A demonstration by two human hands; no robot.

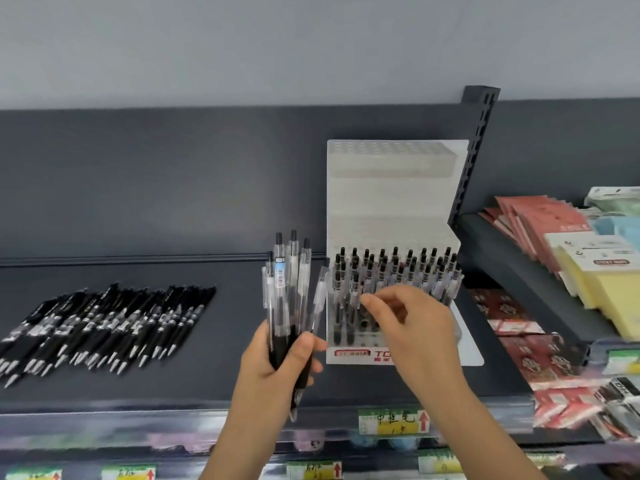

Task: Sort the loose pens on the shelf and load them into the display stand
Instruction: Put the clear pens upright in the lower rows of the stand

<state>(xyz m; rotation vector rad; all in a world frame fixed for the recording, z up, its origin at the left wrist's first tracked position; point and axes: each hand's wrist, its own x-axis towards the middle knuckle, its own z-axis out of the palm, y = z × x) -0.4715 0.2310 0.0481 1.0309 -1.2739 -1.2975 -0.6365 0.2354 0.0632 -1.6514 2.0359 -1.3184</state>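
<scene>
My left hand [277, 362] grips a bunch of clear-barrelled pens [294, 289], their black clicker ends fanned upward, just left of the display stand. The white tiered display stand [394, 202] stands on the dark shelf; its lower tier is packed with several clear pens [398, 271], and its upper tiers hold none. My right hand [412, 327] hovers in front of the lower tier, fingers loosely curled, thumb and forefinger close together near a pen. Whether it pinches a pen is blurred. A row of several loose black pens [104, 323] lies on the shelf at the left.
The dark shelf [214, 375] has a front rail with yellow price tags [393, 420]. To the right, beyond an upright post [474, 150], another shelf holds red packets [530, 358] and sticky-note pads [602, 278]. A grey back panel rises behind.
</scene>
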